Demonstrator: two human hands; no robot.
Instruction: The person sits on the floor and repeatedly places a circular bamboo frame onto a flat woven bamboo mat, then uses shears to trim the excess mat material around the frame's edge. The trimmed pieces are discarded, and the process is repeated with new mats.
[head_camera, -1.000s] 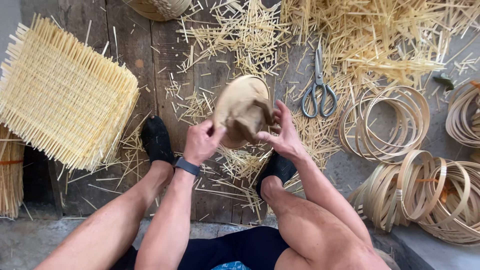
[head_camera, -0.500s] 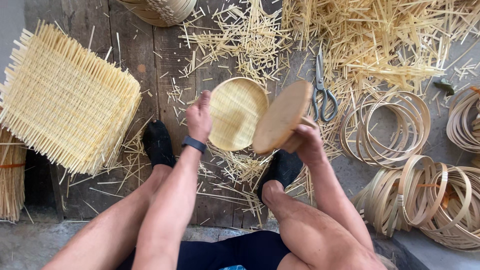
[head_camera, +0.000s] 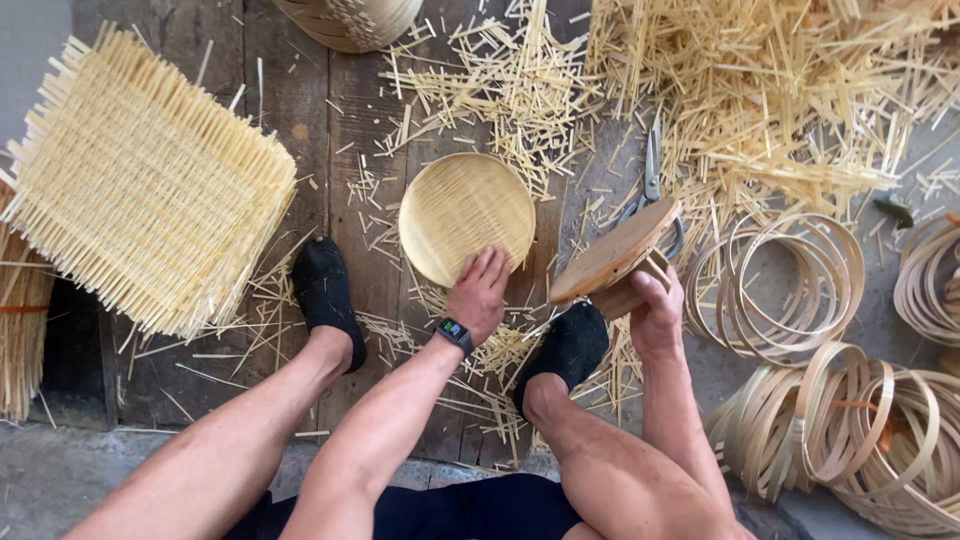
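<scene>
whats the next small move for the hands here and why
Probably set the round wooden mould down beside the scissors. The right hand holds it tilted and clear of the round woven bamboo tray, which lies flat on the planks under the left hand, so the two are already apart.

scissors (head_camera: 652, 170): handles hidden behind disc (head_camera: 612, 255) | basket (head_camera: 350, 18): cut by top edge | hoops (head_camera: 880, 440): cut at right and bottom edges | left hand (head_camera: 480, 292): covers tray (head_camera: 466, 215) rim | green thing (head_camera: 893, 210): too small

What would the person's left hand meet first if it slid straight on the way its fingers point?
The round woven bamboo disc: the left hand already rests its fingertips on the near rim. Beyond it lie loose bamboo splints.
</scene>
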